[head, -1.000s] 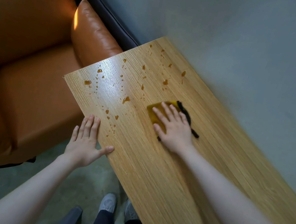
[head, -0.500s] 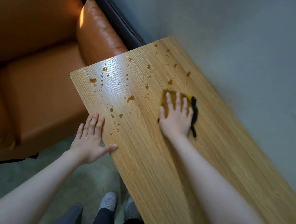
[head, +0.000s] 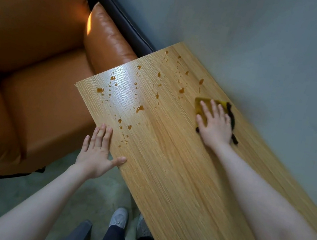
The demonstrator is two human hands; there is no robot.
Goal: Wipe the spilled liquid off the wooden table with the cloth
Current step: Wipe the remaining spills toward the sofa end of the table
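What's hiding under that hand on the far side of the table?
A yellow cloth with a dark edge lies flat under the right hand, on the wooden table. Whether drops are beneath the cloth can't be seen; it covers them.

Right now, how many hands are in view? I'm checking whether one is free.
2. The left hand rests open on the near edge of the wooden table; the right hand presses the cloth flat near the far edge.
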